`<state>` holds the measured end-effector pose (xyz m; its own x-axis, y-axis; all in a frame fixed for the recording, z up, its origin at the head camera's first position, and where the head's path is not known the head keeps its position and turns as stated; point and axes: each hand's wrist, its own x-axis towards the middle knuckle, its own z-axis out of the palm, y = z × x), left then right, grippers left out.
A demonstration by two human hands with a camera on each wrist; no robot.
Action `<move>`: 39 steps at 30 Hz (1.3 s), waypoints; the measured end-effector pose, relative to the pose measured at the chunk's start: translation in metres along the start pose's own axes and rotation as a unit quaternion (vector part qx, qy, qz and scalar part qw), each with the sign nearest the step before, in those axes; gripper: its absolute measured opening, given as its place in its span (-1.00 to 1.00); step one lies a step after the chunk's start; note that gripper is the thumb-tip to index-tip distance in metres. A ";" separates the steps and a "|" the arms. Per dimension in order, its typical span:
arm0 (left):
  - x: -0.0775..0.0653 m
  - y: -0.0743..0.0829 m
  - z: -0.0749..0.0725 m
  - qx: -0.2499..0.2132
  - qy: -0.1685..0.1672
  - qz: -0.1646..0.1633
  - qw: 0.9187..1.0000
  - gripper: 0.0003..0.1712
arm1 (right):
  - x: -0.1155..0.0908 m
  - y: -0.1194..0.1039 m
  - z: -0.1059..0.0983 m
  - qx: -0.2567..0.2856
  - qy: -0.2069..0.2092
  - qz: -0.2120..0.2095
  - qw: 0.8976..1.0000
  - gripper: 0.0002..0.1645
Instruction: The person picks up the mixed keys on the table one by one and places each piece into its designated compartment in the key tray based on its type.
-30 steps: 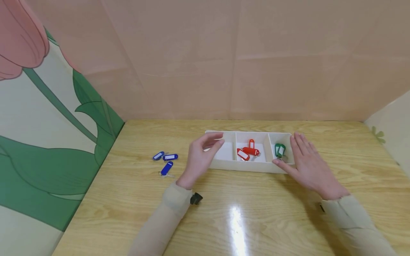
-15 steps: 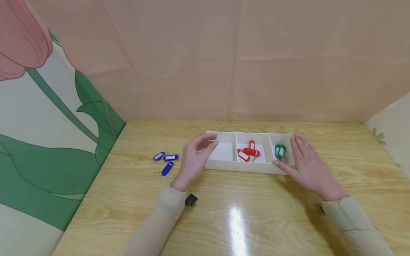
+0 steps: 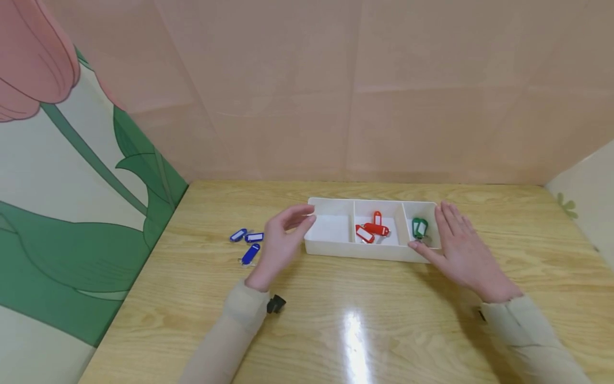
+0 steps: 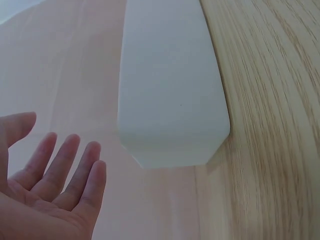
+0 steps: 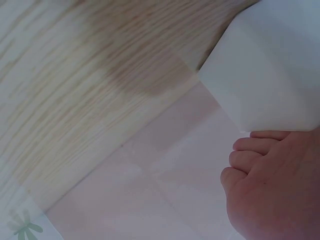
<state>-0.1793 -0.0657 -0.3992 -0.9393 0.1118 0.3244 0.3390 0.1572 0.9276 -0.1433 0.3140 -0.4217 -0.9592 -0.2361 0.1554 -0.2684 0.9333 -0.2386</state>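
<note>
A white three-compartment tray point(image 3: 360, 250) lies on the wooden table. Several red key tags point(image 3: 377, 230) sit in its middle compartment, and green key tags point(image 3: 420, 228) with metal keys in the right one. The left compartment holds nothing visible. My right hand point(image 3: 465, 256) rests at the tray's right end, fingers straight along that end and thumb by the front rim. Just off the left end, my left hand point(image 3: 280, 237) is held with bent, parted fingers and nothing between them; the left wrist view shows it apart from the tray's wall point(image 4: 172, 90).
Left of my left hand, blue key tags point(image 3: 250, 254) with keys lie on the table point(image 3: 307, 330). A pinkish covering point(image 3: 345, 106) stands upright behind the table. A wall with a leaf and flower pattern point(image 3: 72, 256) borders the left side.
My left hand has moved left, from over the tray's left compartment to just outside its left end. The right hand and the tray have stayed in place.
</note>
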 end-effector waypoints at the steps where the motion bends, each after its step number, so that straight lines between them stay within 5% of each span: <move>1: 0.000 0.000 -0.001 0.000 0.001 0.001 1.000 -0.69 | 0.000 0.000 0.000 0.001 0.000 0.000 1.000 0.26; 39: -0.011 -0.002 -0.036 0.032 0.002 0.002 0.999 -0.69 | 0.000 0.001 0.002 0.001 0.000 0.003 1.000 0.27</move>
<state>-0.1714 -0.1021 -0.3977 -0.9382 0.1082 0.3287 0.3450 0.2198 0.9125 -0.1440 0.3145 -0.4236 -0.9607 -0.2311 0.1536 -0.2633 0.9339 -0.2419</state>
